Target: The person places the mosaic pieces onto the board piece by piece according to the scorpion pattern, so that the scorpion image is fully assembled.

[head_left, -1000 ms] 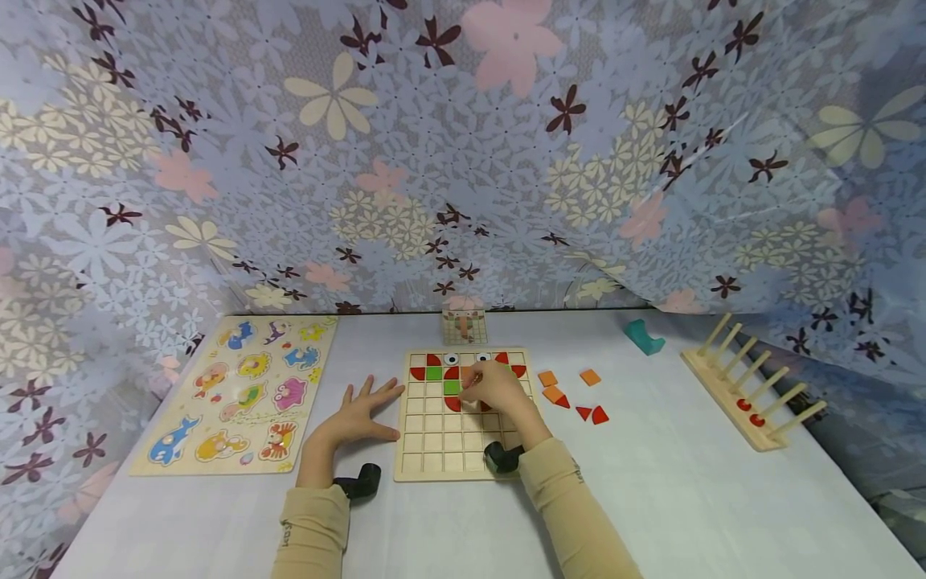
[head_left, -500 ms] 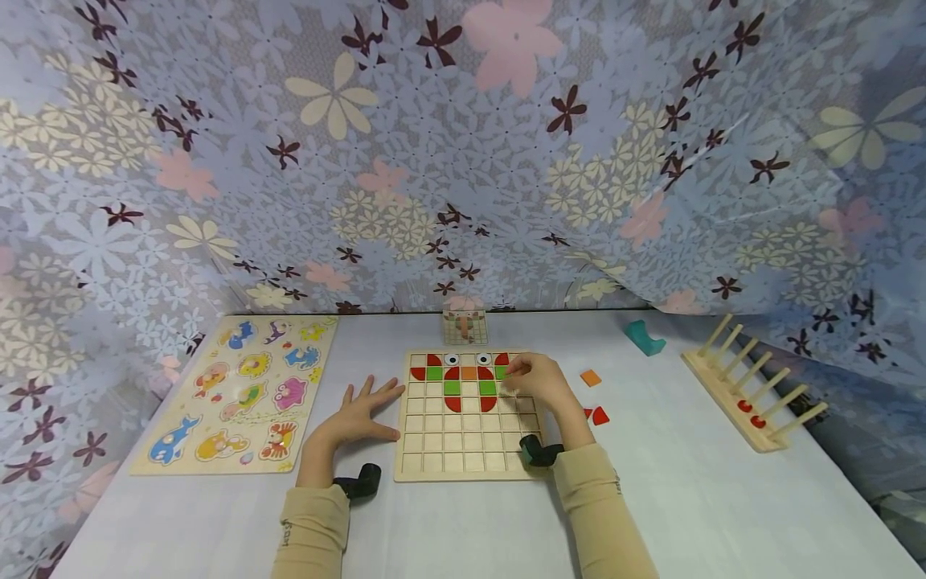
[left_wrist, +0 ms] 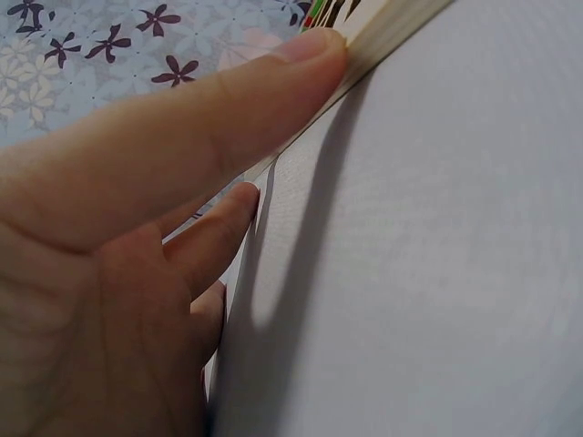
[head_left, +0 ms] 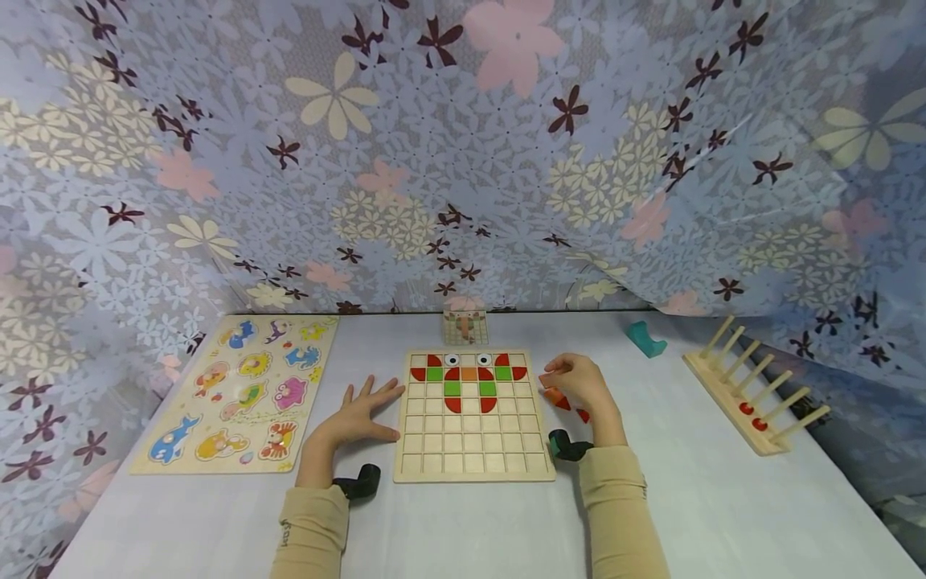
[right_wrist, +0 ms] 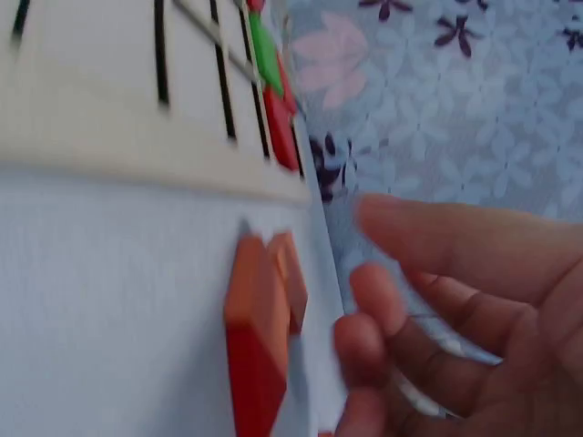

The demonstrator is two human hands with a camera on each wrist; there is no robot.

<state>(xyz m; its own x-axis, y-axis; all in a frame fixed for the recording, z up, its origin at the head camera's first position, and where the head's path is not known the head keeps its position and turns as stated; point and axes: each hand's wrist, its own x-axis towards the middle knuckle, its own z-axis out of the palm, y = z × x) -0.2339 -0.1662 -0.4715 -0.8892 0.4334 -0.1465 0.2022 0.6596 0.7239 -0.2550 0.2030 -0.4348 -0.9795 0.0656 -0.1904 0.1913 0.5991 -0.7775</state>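
A wooden grid board (head_left: 470,442) carries red, green and orange pieces and two eye pieces in its upper rows. My left hand (head_left: 356,416) lies spread beside its left edge; in the left wrist view the thumb (left_wrist: 310,59) touches the board's side. Just right of the board, my right hand (head_left: 581,388) hovers over loose pieces, its fingers loosely bent. Near its fingertips are an orange square (head_left: 556,395) and a small red triangle (head_left: 583,416). The right wrist view shows a gap between thumb and fingers, nothing held, with another orange square (right_wrist: 289,282) close by. The hand hides some pieces.
A small picture card (head_left: 465,328) stands behind the board. An animal puzzle board (head_left: 239,394) lies at the left. At the right are a teal curved block (head_left: 646,340) and a wooden peg rack (head_left: 738,402) with two red beads.
My right hand has moved right, off the board's middle to the loose pieces. An orange square and green pieces formerly covered on the board now show. My left hand has stayed put.
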